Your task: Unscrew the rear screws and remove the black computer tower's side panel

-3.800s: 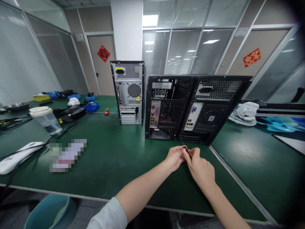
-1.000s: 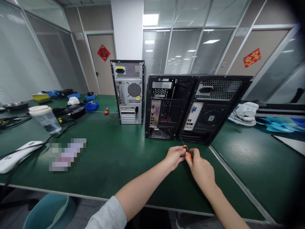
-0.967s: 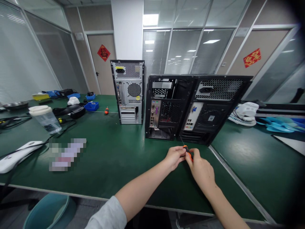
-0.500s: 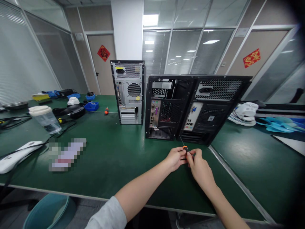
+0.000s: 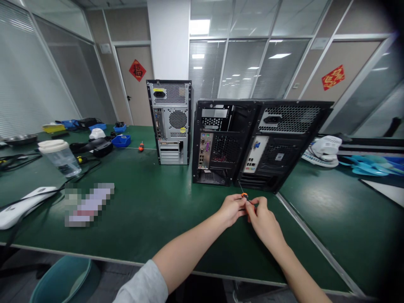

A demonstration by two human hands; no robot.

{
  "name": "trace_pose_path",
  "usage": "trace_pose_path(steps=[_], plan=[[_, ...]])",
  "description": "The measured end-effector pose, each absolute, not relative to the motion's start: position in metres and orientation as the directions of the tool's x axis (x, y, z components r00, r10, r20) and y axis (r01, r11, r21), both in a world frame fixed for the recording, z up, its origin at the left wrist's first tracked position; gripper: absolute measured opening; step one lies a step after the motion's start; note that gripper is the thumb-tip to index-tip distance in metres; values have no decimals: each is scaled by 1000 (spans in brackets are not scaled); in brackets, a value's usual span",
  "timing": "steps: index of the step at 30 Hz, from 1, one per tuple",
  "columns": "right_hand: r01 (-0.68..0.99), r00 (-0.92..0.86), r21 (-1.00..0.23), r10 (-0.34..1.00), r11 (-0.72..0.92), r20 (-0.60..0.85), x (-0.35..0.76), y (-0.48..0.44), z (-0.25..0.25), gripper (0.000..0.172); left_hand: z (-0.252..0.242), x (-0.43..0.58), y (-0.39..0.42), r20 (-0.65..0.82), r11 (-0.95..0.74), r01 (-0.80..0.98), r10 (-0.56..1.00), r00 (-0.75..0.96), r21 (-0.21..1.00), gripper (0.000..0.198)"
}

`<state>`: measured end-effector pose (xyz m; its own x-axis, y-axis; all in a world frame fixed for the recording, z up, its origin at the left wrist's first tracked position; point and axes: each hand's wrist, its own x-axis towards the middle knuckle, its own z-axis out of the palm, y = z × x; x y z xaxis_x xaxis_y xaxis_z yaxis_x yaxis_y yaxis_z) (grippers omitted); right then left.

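Note:
An orange-and-black screwdriver [image 5: 245,196] sits between my two hands, its thin shaft pointing up and away at the lower left corner of the right-hand black computer case [image 5: 277,143]. My left hand [image 5: 232,209] grips the handle near its orange collar. Around the handle's rear end, the fingers of my right hand [image 5: 261,215] are closed. Whether the tip touches a screw is too small to tell. Close against this case, on its left, stands another black computer case [image 5: 217,143], its rear facing me. Fingers hide most of the handle.
A silver computer tower [image 5: 172,122] stands farther left, with a second screwdriver [image 5: 141,146] lying beyond it. Leftward are a plastic cup [image 5: 59,158], blue bins [image 5: 121,141] and cables. White and blue items [image 5: 325,149] lie at right. A teal bucket [image 5: 91,277] is below the table edge.
The screwdriver's handle has turned slightly in my fingers, and both hands have shifted only a little. The cases have stayed where they were.

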<state>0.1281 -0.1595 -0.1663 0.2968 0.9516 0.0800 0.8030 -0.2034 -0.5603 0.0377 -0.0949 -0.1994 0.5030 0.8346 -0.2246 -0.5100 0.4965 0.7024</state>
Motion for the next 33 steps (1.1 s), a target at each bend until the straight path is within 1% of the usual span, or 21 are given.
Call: trace_pose_path(steps=[6, 9, 13, 17, 21, 27, 33], plan=[[887, 311, -376, 948, -267, 60, 119, -163, -155, 29, -198, 38, -94, -232, 468, -497, 855, 464, 731, 4], [915, 301, -304, 951, -266, 73, 118, -164, -154, 30, -198, 39, -94, -230, 458, -491, 860, 455, 741, 9], [945, 282, -217, 947, -246, 154, 118, -164, -158, 27, -199, 39, -93, -231, 452, -483, 863, 449, 750, 16], [959, 255, -185, 940, -216, 224, 118, -163, -162, 22, -198, 38, -93, -243, 449, -469, 867, 435, 761, 15], [964, 236, -178, 943, -197, 233, 119, -164, -163, 22, -196, 38, -94, -264, 453, -457, 869, 419, 766, 14], [972, 214, -151, 948, -182, 237, 120, -166, -163, 20, -192, 36, -96, -271, 446, -454, 875, 400, 771, 7], [983, 177, -92, 953, -159, 245, 120, -166, -164, 17, -192, 37, -96, -268, 441, -443, 876, 400, 780, 11]])
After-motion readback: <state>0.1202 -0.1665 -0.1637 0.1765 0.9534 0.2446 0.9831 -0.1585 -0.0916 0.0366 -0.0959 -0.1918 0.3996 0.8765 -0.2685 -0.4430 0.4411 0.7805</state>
